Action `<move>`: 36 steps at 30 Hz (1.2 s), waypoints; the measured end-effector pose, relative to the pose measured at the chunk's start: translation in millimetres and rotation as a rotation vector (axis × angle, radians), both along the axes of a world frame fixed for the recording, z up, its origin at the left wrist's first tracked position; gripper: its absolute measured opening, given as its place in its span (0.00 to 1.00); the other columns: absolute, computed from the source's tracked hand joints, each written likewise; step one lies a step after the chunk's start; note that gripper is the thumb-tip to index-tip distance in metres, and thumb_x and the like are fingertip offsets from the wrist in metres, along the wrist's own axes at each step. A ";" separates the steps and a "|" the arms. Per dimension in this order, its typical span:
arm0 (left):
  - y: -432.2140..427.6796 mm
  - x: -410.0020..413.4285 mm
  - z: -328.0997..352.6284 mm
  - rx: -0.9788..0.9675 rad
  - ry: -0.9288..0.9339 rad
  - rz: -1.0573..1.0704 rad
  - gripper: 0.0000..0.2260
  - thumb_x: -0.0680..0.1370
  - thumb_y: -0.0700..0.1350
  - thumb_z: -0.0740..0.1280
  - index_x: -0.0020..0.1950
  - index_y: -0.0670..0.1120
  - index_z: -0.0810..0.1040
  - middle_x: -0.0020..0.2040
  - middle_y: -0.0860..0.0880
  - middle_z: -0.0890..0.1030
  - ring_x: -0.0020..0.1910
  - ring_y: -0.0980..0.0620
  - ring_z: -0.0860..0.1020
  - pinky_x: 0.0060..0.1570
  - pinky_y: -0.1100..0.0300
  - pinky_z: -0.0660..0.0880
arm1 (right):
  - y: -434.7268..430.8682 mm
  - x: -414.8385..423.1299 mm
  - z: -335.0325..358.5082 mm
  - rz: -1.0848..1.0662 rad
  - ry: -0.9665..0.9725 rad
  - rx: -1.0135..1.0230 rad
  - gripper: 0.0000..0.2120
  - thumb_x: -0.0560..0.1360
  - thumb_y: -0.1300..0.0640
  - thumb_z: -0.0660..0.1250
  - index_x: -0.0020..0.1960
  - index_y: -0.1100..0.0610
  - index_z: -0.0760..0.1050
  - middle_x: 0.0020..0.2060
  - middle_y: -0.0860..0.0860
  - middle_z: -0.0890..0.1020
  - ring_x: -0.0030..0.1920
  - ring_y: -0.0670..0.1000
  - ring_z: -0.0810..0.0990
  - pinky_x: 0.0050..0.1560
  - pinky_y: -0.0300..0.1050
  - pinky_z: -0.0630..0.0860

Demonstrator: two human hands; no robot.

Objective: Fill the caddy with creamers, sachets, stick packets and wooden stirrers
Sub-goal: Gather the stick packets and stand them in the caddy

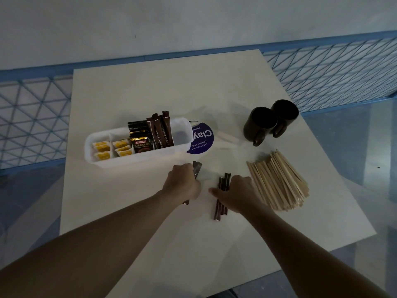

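Head view. Left hand [182, 181], fingers curled, grips a dark brown stick packet [196, 168] whose top projects at 1 o'clock. Right hand [234, 193], fingers closed, presses a bundle of brown stick packets [221, 209] on the white table [129, 211]. Translucent white plastic caddy [103, 162] lies at 11 o'clock; pale wooden stirrers [279, 179] at 3 o'clock of the right hand.

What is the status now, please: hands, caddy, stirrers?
Left hand shut on stick packets; right hand gathering more packets. Caddy part filled, right end empty. Stirrers on table, untouched. Nothing in the way.
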State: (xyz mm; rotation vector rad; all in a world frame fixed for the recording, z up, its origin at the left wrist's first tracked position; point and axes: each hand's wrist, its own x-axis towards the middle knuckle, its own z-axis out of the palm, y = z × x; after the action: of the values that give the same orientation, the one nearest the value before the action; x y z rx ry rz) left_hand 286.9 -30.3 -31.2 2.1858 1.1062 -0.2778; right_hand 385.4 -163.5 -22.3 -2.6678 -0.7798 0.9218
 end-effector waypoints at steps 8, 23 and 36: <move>6.9 -10.4 7.4 -0.149 -0.038 0.092 0.08 0.73 0.44 0.70 0.48 0.41 0.79 0.43 0.45 0.80 0.43 0.45 0.80 0.34 0.59 0.72 | 13.5 -8.5 -5.8 0.006 -0.014 -0.029 0.07 0.75 0.57 0.71 0.49 0.56 0.73 0.36 0.49 0.74 0.34 0.46 0.76 0.28 0.37 0.71; 36.4 -24.5 56.0 -0.236 -0.230 0.189 0.06 0.77 0.42 0.70 0.52 0.43 0.79 0.46 0.46 0.82 0.42 0.49 0.82 0.38 0.61 0.77 | 44.4 -14.1 3.5 0.085 0.027 0.035 0.11 0.76 0.53 0.69 0.56 0.57 0.75 0.40 0.50 0.77 0.37 0.46 0.78 0.31 0.36 0.72; 104.8 -20.7 93.5 0.160 -0.556 0.395 0.07 0.76 0.46 0.70 0.49 0.44 0.82 0.39 0.50 0.83 0.36 0.54 0.79 0.32 0.71 0.69 | 150.2 -3.8 75.0 -0.002 0.009 0.658 0.05 0.76 0.55 0.69 0.41 0.50 0.77 0.34 0.46 0.82 0.34 0.43 0.82 0.33 0.37 0.77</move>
State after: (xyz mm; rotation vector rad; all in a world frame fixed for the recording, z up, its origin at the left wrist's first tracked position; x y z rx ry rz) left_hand 266.2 74.6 62.3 1.9358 1.2181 0.5751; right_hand 381.6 -13.3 52.7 -2.0835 -0.8884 0.5443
